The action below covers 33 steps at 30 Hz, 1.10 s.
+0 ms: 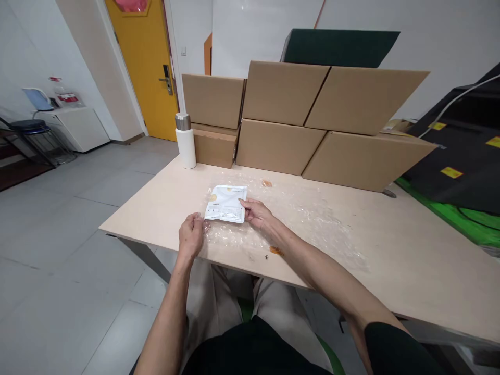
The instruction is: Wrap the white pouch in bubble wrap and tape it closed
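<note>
A flat white packet (225, 204) with printed text and yellow round marks lies over a sheet of clear bubble wrap (328, 221) near the table's front edge. My right hand (255, 212) is closed on the packet's right edge, thumb on top. At the packet's lower left corner, my left hand (191, 234) has its fingers curled together, pinching the edge of the bubble wrap. Pieces of orange-brown tape (276, 251) stick to the wrap, one near my right forearm and another beyond the packet.
Stacked cardboard boxes (279, 146) line the back of the table (422, 271), with a dark green box (339, 48) on top. A white bottle (186, 146) with a steel cap stands left of them. Black cases (449, 151) with yellow labels are at the right.
</note>
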Available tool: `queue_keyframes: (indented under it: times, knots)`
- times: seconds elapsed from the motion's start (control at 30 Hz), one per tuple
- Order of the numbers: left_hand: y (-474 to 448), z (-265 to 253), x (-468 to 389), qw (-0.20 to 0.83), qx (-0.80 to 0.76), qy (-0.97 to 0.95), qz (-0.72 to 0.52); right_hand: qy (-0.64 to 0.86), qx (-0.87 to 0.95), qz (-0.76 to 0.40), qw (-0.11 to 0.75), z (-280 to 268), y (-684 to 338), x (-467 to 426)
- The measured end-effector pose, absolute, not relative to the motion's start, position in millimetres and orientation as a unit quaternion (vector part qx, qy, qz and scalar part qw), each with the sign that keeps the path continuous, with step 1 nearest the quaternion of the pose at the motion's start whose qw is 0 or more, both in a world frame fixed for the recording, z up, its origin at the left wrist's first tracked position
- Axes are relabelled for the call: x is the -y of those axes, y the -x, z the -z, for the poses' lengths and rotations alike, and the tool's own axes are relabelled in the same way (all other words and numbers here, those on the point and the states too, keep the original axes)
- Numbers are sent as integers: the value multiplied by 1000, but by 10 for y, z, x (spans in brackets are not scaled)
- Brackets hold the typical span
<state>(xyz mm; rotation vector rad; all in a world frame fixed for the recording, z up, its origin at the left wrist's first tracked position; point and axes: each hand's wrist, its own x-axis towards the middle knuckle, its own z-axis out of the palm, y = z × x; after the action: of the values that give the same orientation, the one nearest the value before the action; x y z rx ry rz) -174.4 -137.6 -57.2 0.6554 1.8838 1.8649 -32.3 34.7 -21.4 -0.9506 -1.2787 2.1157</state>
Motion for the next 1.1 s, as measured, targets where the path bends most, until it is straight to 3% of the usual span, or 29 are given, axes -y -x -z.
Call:
queue_keyframes:
  times: [0.3,0.5,0.57,0.7,0.87,1.03,1.1]
  knots:
    - [1770,466,1350,291,-569,-118,-760,413,459,-770,160,140,297,-314]
    - [1770,290,1380,357,-518,-47,-776,306,421,-822,230,18,377,-200]
    - [1775,280,1391,360,-509,-42,-781,313,448,-809,217,53,414,-161]
    - [1780,296,1399,359,-488,-42,-794,378,531,-743,154,172,456,-122]
    - [1721,299,1376,339,-497,-89,-794,411,601,-670,145,180,401,-113]
    - [1598,219,1357,241,-586,-116,-765,345,844,-342,226,107,276,-2]
    - [1513,123,1345,181,-625,-186,-737,286,872,-332,216,106,234,58]
